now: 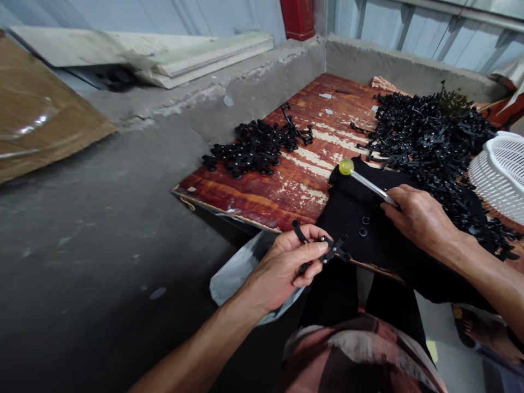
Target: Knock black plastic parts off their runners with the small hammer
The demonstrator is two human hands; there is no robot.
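My left hand (292, 259) is closed on a black jointed linkage piece (335, 249) with small silvery rivets, held just over the table's front edge. Part of that piece is hidden behind my fingers. A mallet (370, 187) with a yellow head and a metal shaft is in my right hand (421, 218), its fingers wrapped round the handle. The mallet head lies over the far left part of a black cloth (347, 213) spread on the table. On the cloth, between my hands, rest two small black round parts (363, 232).
A small pile of black linkages (257, 144) lies on the left of the worn red-brown table (245, 199). A larger heap of black parts (421, 131) sits at right, beside a white plastic basket (499, 164). A pale bag (241, 265) hangs below the front edge.
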